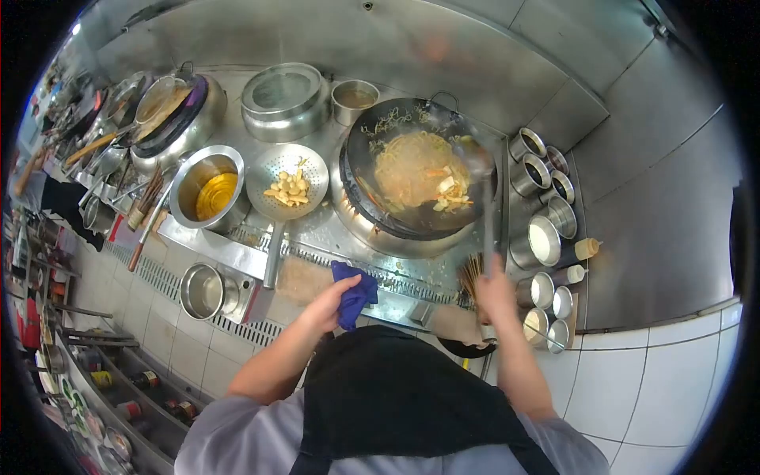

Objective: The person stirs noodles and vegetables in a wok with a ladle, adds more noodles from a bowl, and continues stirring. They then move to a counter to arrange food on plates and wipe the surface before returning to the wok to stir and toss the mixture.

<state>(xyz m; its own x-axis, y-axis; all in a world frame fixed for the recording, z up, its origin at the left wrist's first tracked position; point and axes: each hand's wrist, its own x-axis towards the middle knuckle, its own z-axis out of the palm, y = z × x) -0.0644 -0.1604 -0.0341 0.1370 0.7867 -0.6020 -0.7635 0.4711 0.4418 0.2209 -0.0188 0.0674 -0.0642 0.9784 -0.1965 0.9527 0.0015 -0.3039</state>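
Observation:
My left hand (323, 307) is closed around a crumpled blue cloth (354, 299) in front of the stove edge. A long metal handle rises from my closed right hand (495, 293) to a ladle (473, 161), whose head is smeared by motion over the wok's right side. The black wok (370, 127) sits on the burner, with food in cloudy liquid (412, 168) and pale and orange pieces (451, 194) at its lower right. Left of the wok, a perforated strainer (261, 170) holds pale chunks (288, 188). A bamboo brush (473, 273) stands beside my right hand.
A pot (180, 198) of yellow oil stands left of the strainer. Several seasoning containers (545, 240) line the right side. A lidded pot (285, 119) and a small pot (355, 99) are behind. At far left, another person (55, 194) stands near more woks.

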